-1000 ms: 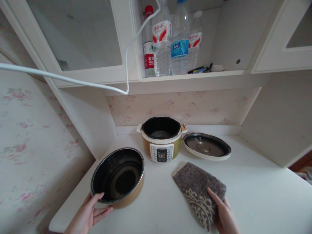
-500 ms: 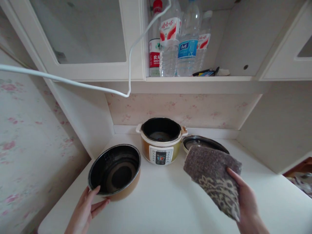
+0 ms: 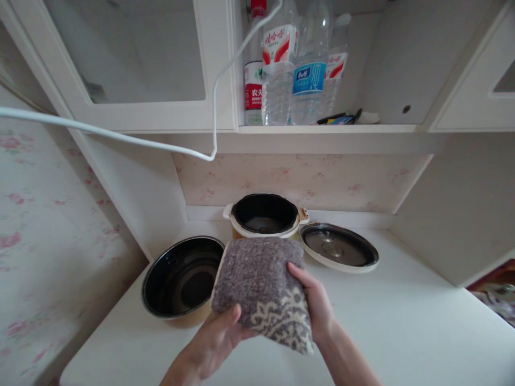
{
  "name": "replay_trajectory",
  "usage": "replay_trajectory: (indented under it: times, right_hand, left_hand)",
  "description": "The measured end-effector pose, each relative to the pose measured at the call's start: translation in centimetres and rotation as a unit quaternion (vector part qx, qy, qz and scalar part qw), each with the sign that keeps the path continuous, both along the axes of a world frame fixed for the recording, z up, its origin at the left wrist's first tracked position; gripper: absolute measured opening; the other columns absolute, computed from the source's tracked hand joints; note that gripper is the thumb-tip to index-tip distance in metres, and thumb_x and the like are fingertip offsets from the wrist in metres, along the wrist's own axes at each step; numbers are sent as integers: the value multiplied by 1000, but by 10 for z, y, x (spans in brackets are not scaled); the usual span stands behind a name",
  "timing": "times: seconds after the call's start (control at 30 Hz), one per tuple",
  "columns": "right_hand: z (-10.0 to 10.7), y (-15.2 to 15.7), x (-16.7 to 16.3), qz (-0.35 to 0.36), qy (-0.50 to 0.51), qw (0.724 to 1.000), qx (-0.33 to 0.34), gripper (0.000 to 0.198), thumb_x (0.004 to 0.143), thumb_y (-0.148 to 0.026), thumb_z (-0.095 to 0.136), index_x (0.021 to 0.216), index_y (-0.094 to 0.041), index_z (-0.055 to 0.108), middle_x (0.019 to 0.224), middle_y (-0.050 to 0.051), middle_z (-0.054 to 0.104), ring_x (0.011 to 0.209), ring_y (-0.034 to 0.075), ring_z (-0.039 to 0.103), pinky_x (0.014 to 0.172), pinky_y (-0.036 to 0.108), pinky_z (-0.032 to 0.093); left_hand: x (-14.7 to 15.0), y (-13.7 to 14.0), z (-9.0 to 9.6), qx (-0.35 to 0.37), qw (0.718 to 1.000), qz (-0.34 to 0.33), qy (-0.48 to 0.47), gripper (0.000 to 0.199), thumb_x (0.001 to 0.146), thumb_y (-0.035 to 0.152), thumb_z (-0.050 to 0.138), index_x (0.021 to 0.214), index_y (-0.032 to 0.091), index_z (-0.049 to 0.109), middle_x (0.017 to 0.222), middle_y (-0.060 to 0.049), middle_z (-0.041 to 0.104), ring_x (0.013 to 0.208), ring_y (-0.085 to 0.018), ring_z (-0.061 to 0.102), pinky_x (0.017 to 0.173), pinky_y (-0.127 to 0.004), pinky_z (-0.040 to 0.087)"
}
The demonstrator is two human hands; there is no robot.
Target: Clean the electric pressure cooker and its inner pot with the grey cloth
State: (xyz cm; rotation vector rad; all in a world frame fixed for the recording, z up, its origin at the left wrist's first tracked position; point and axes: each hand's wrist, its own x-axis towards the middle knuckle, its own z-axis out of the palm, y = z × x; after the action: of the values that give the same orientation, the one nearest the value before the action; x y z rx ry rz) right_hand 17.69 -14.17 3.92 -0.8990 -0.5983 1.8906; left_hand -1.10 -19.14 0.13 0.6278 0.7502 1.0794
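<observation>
Cloth (image 3: 257, 273), grey-purple with a cream scroll pattern toward its near right corner, is folded into a pad and grasped from both sides. Left hand (image 3: 219, 338): thumb on the upper face at the near left corner, fingers underneath. Right hand (image 3: 316, 300): thumb on the upper face near the right edge, remaining fingers behind, mostly out of my sight. The pad sits between the two hands, tilted toward the person, in front of the cooker (image 3: 263, 208), and hides most of that unit's front. Whether it touches the cooker, I cannot tell.

Pot (image 3: 171, 265): black interior, tan exterior, opening upward, positioned left of the pad, which overlaps its right side in view. Lid (image 3: 340, 247): inner face up, just right of the cooker. All three units rest on the white countertop (image 3: 386, 316). Floral wallpaper (image 3: 281, 174) lines the wall behind. Above, an open cabinet compartment (image 3: 402, 64) holds upright plastic bottles (image 3: 277, 80) at its left end, with small items (image 3: 341, 119) beside them. A white cable (image 3: 214, 118) hangs in front
</observation>
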Motion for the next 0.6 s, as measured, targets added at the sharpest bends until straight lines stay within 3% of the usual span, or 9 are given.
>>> replay_trajectory:
  times: [0.07,0.13,0.23,0.33,0.4,0.47,0.53,0.6]
  right_hand:
    - [-10,-3,-9,-12,-6,1000,21,48,73,-40,73,113,-16,63,99,9,72,90,25,68,84,39,52]
    - [-21,-3,-2,-60,-35,994,79,48,73,-40,74,115,-18,62,106,9,70,94,24,66,86,36,50]
    - [-45,-2,35,-143,-114,970,160,51,78,-45,69,124,-24,58,122,6,63,101,21,60,85,33,50]
    - [-83,-6,83,-208,-229,943,125,53,77,-52,66,122,-26,57,125,5,60,101,21,57,83,33,49]
    - [-112,-14,110,-243,-315,914,77,56,74,-58,66,118,-24,57,121,5,60,104,23,56,85,34,48]
    - [-140,-25,126,-267,-392,879,40,58,71,-63,64,114,-24,57,118,6,62,106,25,56,86,35,47]
    - [-162,-37,133,-270,-457,847,16,57,71,-65,61,112,-25,59,112,6,64,104,27,58,88,38,45]
    - [-177,-47,133,-259,-503,824,25,52,73,-63,58,109,-27,61,108,6,66,103,27,59,91,40,44]
  left_hand:
    - [12,15,13,-54,998,-24,11,59,69,41,79,119,15,63,118,-14,68,119,-32,58,102,-46,45]
    - [16,30,28,-51,997,6,53,53,71,32,78,118,14,63,115,-13,70,113,-30,62,100,-42,47]
    - [10,53,60,34,987,55,150,58,70,26,78,124,15,60,115,-12,70,107,-29,65,94,-42,51]
    - [-1,84,103,143,941,97,291,62,70,32,78,127,18,58,116,-10,69,105,-29,66,91,-42,53]
    - [-4,114,132,249,872,148,395,60,76,37,73,130,20,56,123,-8,66,111,-26,62,98,-39,48]
    - [0,148,154,323,780,174,506,54,81,39,67,129,18,57,126,-7,64,115,-24,60,101,-38,44]
    - [11,183,164,370,692,143,603,48,83,38,63,127,19,59,125,-7,65,115,-24,59,102,-37,42]
    - [28,212,162,378,612,72,691,44,82,36,62,122,18,63,120,-10,67,112,-26,61,98,-36,43]
